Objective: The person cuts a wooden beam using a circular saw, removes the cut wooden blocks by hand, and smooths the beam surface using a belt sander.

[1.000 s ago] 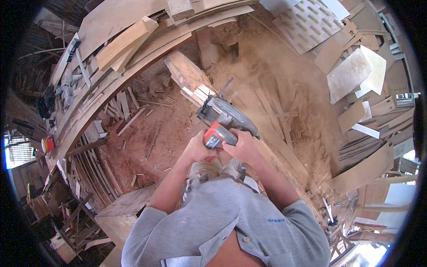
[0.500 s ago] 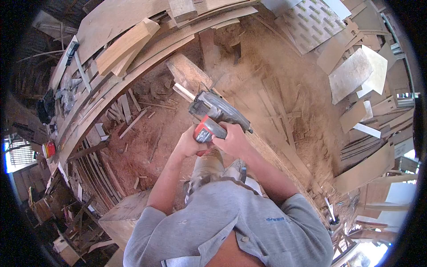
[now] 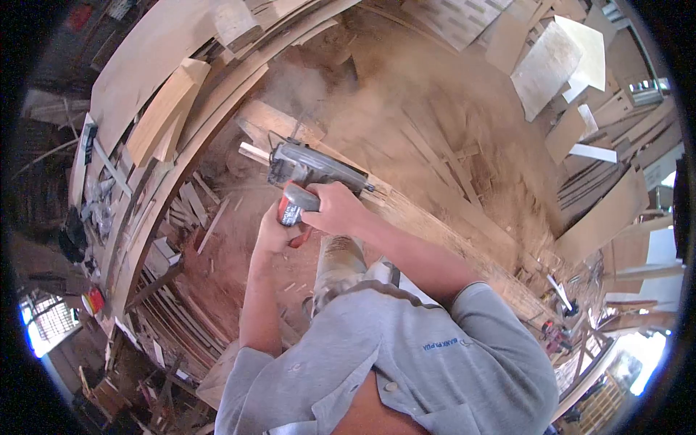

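A circular saw (image 3: 315, 165) with a dark guard and a red and grey body rests on a long wooden beam (image 3: 428, 221). My left hand (image 3: 275, 230) is closed round the left side of the saw's red and grey body. My right hand (image 3: 336, 206) is wrapped over the grey handle from the right. Narrow pale strips of wood (image 3: 254, 153) stick out past the saw's left end. The blade is hidden under the guard. Dust hangs in the air beyond the saw.
Stacked curved boards (image 3: 181, 152) run along the left, with a thick wood block (image 3: 165, 109) on top. Loose offcuts (image 3: 212, 225) lie on the reddish, dusty floor. Sheets and panels (image 3: 549, 67) stand at the right. A leg is beside the beam, below the saw.
The saw and both hands have moved left and slightly up along the beam. The whole view has turned and shifted, and the dust looks thicker.
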`<state>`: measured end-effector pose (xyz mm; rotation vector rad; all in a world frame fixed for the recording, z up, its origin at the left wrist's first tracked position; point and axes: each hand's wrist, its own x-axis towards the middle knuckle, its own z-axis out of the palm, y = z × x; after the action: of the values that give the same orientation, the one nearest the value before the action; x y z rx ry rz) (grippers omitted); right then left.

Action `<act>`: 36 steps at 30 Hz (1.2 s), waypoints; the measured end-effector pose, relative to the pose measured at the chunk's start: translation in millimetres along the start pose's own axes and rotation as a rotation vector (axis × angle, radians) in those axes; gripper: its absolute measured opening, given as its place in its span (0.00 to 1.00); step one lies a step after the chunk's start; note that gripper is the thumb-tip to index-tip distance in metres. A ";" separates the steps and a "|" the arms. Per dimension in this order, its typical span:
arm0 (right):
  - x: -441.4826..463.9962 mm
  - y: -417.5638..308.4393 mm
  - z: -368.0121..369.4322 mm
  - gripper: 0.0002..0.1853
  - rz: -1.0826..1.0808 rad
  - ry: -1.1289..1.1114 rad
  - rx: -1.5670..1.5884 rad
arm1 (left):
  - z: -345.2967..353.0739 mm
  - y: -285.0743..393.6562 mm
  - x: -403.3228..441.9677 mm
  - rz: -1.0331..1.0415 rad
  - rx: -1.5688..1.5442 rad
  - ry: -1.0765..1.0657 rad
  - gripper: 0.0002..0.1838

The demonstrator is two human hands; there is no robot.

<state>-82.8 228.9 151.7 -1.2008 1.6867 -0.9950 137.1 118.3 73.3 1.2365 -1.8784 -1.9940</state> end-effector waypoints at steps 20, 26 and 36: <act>63.2 5.3 36.6 0.23 -0.081 0.042 0.039 | -108.3 -34.3 41.8 -0.059 0.168 0.029 0.39; 40.1 7.9 18.4 0.26 -0.170 0.076 0.104 | -74.8 10.9 20.3 0.120 0.340 0.061 0.41; -28.3 25.3 -3.8 0.29 -0.311 0.126 0.253 | 7.6 72.7 -40.1 0.279 0.464 0.225 0.50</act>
<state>-88.4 262.6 134.6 -1.2739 1.4387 -1.4544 127.9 132.8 154.9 1.1505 -2.3146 -1.2661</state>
